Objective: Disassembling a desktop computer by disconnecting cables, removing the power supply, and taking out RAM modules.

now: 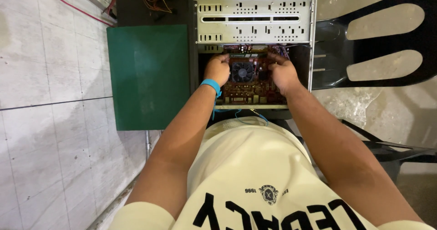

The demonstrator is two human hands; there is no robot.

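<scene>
Motherboard [249, 85], red with a black cooler fan [242, 71], is lying inside the open computer case [253, 18]. Both forearms are reaching forward; left hand [217, 69] and right hand [283, 73] are curling fingers onto its upper edges, gripping it.

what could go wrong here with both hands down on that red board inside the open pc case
Both the left hand and right hand press on the red circuit board beside the cooling fan; bare fingers might flex it or bend small parts. The metal drive cage sits close above the knuckles, so its edges may scrape them. The loose blue wire at the case's near edge could snag on the blue wristband.
</scene>
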